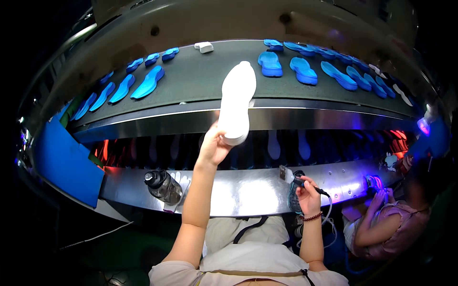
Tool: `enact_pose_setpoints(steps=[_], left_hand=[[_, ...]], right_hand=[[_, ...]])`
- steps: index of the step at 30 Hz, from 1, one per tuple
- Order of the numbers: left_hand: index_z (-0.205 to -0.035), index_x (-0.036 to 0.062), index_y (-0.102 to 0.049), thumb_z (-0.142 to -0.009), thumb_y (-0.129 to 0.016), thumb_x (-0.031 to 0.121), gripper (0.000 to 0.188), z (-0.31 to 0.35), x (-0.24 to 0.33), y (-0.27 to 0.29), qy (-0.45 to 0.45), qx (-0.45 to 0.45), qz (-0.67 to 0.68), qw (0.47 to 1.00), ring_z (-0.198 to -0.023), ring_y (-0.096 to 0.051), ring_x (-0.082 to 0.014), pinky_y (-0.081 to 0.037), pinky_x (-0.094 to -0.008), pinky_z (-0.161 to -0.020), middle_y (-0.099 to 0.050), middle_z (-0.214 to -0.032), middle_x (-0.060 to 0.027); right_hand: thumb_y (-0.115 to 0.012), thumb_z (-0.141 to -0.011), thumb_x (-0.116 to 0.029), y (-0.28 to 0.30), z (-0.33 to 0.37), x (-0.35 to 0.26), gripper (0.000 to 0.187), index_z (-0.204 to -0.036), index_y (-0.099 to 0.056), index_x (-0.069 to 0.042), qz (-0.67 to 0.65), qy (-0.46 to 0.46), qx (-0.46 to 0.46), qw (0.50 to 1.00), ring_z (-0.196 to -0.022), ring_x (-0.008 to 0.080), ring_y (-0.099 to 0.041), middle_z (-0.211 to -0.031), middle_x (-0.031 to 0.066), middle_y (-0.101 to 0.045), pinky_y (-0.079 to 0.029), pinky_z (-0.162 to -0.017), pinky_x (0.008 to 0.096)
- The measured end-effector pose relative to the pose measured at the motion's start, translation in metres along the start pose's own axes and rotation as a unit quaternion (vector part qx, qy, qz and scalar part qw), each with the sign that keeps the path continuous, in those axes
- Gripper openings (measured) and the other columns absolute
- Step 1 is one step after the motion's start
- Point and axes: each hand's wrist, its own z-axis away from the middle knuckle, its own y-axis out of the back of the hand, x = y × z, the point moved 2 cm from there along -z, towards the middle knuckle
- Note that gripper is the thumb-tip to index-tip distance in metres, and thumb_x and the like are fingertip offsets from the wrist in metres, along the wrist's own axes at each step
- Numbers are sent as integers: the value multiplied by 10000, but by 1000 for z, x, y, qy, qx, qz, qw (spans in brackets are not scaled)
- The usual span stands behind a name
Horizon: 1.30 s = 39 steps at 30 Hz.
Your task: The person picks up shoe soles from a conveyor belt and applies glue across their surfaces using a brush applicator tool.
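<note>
Dim factory light hung over a long grey conveyor belt [200, 81] that curved across the upper half of the view, with a polished steel ledge [238, 190] running below it and a glowing red slot between the two. Blue shoe soles [148, 83] lay in a row on the belt from nine o'clock up to eleven, and more blue soles [305, 70] ran from twelve o'clock out toward two. A small white block [204, 46] sat on the far edge of the belt near twelve.

At the centre, the left hand [214, 145] was raised and closed around the heel end of a white shoe sole [237, 102], which stood nearly upright with its toe pointing toward twelve o'clock, over the front edge of the belt. Judging by this, that sole was in hand and not yet set down among the blue ones.

Toward four o'clock of that hand, well apart from the sole, the right hand [309, 193] was shut on a slim black pen-like tool [310, 186] with a cord trailing from it, resting at the steel ledge. A dark water bottle [163, 187] lay tilted on the ledge at about eight o'clock. At the four o'clock rim, a co-worker's hand [377, 200] worked near a purple light.
</note>
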Motion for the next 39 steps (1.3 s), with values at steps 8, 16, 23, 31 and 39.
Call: enact_pose_setpoints(steps=[8, 16, 23, 31, 39], left_hand=[[-1267, -78, -289, -690, -576, 371, 786, 116, -49, 43, 220, -215, 176, 935, -973, -536, -387, -477, -461, -811, -461, -1153, -250], [-1351, 87, -246, -700, -184, 796, 965, 140, -95, 36, 283, -132, 173, 934, -1119, -434, -371, -368, -486, -924, -399, -1252, -231], [-1329, 79, -281, -728, -11, 755, 944, 144, -96, 23, 298, -166, 193, 920, -1053, -502, -324, -418, -440, -874, -466, -1193, -200], [-1319, 80, -297, -784, 11, 683, 863, 146, -98, 19, 301, -128, 184, 927, -1018, -525, -327, -423, -441, -865, -501, -1142, -202], [-1339, 107, -264, -816, -53, 657, 787, 140, -112, 17, 250, -13, 141, 958, -1153, -423, -287, -332, -435, -973, -412, -1271, -127]], right_hand=[[-581, -797, -29, -9, 6, -9, 282, -1064, -510, 28, -11, 68, -114, 991, -820, 196, -591, -1045, 169, -570, -483, -738, 265], [-532, -790, 8, -55, 1, 20, 209, -993, -542, 59, 3, -39, -166, 985, -924, 234, -587, -986, 191, -594, -451, -861, 339], [-577, -782, -14, -63, -12, 31, 192, -966, -571, 40, 44, -78, -105, 990, -810, 170, -613, -911, 149, -625, -491, -779, 274], [-620, -757, -34, -74, -24, 30, 188, -931, -610, 35, 127, -43, -73, 988, -753, 117, -585, -833, 84, -629, -476, -704, 225], [-653, -723, -60, -97, -25, 30, 163, -870, -648, 8, 362, 98, -76, 924, -670, 73, -572, -760, 50, -641, -451, -595, 189]])
